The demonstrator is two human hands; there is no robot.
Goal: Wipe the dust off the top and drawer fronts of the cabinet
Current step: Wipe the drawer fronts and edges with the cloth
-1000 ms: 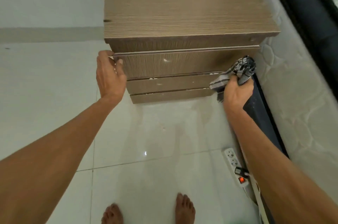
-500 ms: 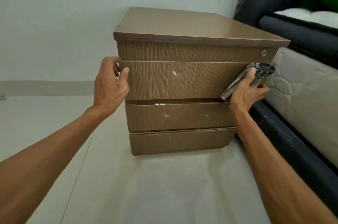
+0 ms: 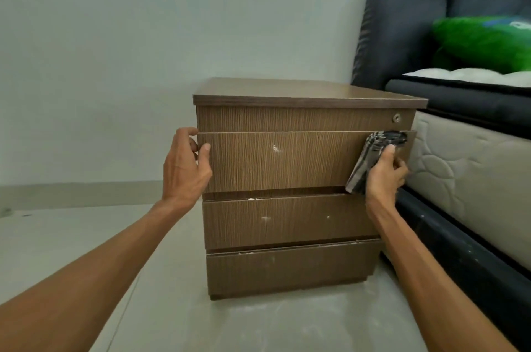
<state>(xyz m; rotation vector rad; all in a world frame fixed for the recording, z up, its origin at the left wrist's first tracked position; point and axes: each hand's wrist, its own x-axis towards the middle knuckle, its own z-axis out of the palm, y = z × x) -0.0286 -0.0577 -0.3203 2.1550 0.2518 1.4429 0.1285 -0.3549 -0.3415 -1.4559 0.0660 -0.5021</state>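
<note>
Head: right hand (image 3: 383,176) fingers behind cloth (image 3: 370,162)

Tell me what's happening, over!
Left hand gripping the drawer front's left edge. Right hand pressing the cloth on its right end. White specks on the fronts. Nothing blocking.

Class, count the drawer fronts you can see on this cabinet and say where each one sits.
3. The top drawer front lies between the two hands, the middle drawer front below it, the bottom drawer front nearest the floor. None seems hidden.
</note>
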